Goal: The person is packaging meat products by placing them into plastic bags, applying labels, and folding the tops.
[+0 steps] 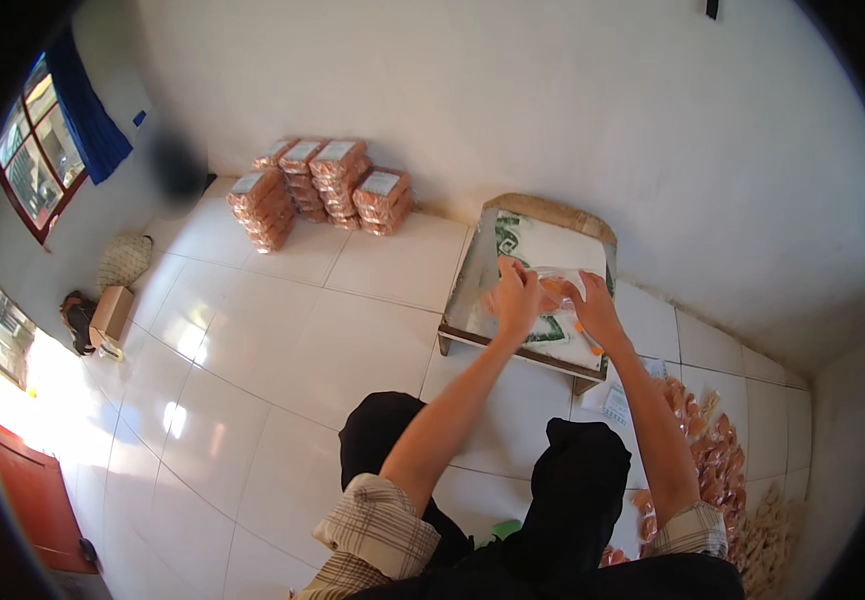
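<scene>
Both my hands are over a low wooden table with a raised back edge. Between them is a clear plastic bag with orange-brown pieces inside. My left hand is closed, its fingers pinching the bag's left side. My right hand curls its fingers over the bag's right side. A white sheet with green print covers part of the tabletop beneath them. Small orange bits lie by my right wrist. The exact finger contact is partly hidden.
Stacks of wrapped orange-brown packs stand by the far wall, left of the table. To my right, many small filled bags and pale pieces spread over the tiles, near printed labels. A cardboard box sits far left.
</scene>
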{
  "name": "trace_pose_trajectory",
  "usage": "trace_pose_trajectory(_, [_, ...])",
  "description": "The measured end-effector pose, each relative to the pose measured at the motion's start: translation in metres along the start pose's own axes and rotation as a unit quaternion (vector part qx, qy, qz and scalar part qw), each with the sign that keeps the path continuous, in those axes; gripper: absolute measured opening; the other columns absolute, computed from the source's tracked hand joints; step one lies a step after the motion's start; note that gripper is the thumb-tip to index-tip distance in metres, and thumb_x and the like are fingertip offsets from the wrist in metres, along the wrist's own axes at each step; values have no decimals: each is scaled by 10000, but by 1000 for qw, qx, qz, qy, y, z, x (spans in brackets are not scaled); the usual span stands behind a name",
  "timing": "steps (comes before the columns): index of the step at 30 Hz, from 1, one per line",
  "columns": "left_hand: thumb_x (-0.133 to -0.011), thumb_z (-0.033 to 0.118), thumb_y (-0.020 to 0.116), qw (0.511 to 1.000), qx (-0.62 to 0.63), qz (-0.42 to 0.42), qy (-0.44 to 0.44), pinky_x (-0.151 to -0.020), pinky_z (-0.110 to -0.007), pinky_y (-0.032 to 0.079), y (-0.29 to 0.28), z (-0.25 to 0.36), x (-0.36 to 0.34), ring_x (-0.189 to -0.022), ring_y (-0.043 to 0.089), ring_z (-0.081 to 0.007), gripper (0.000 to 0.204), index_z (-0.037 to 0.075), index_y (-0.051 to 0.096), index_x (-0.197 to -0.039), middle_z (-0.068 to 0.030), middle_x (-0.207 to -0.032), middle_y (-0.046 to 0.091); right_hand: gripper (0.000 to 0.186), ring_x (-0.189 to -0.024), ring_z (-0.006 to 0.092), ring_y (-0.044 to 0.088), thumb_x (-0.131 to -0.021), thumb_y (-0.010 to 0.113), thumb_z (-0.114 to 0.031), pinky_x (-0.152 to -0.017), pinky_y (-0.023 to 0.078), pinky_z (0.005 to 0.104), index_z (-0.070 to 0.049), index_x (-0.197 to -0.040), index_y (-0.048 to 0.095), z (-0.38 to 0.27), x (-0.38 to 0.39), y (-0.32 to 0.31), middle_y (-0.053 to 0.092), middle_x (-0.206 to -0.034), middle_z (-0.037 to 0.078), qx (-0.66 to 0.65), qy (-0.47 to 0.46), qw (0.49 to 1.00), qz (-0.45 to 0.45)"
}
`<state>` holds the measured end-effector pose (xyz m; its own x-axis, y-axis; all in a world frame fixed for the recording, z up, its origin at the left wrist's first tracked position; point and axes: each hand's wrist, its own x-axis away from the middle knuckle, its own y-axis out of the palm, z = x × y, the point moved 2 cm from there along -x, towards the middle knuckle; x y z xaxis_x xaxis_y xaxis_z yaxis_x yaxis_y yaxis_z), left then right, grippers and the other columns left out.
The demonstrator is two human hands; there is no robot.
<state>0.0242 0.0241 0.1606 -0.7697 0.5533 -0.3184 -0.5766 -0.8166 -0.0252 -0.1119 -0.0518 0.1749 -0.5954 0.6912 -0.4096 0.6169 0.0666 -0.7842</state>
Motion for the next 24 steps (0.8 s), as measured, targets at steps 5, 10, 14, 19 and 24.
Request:
trace_pose_trajectory(5, [-815, 86, 558, 991, 29, -96, -91, -455, -309, 410, -54, -15, -58, -505, 516, -175, 252, 40, 362, -966, -93, -668, 522, 249, -895, 331, 603, -829, 556, -252, -792, 466, 418, -108, -1023, 618, -87, -6, -17, 623, -977, 163, 85, -89, 974, -189])
trace_pose_trajectory(10, [-774, 313, 688, 952, 229, -168, -117, -648, -332, 467, -49, -10, -41, -763, 576, -195, 519, 32, 384, -1086, -122, -863, 566, 152, -738, 305, 627, -785, 535, -154, -728, 465, 412, -82, -780, 669, -52, -11, -16, 649, -758, 132, 112, -56, 989, -73])
trace_pose_trajectory(14, [-619, 474, 785, 975, -66, -213, 7, -873, -409, 411, -73, -55, -34, -1051, 484, -277, 934, 20, 290, -1267, -195, -1150, 438, 149, -710, 317, 623, -780, 544, -166, -715, 465, 416, -81, -764, 666, -59, -12, -8, 645, -740, 135, 94, -72, 993, -17])
trace_pose_trajectory(19, [-543, 417, 846, 909, -243, -320, 112, -897, -393, 412, -63, -106, -1, -1090, 463, -301, 1154, -11, 142, -1352, -188, -1198, 410, 153, -658, 329, 615, -780, 554, -173, -655, 477, 421, -78, -724, 660, -67, -22, -14, 638, -709, 145, 65, -46, 997, -22])
trace_pose_trajectory(24, [-533, 340, 863, 917, -178, -356, -2, -843, -351, 445, -51, -107, -22, -1031, 512, -260, 991, 18, 298, -1280, -149, -1126, 479, 173, -665, 330, 621, -794, 567, -199, -623, 485, 406, -68, -731, 660, -72, -28, -26, 632, -697, 155, 55, -16, 994, -97])
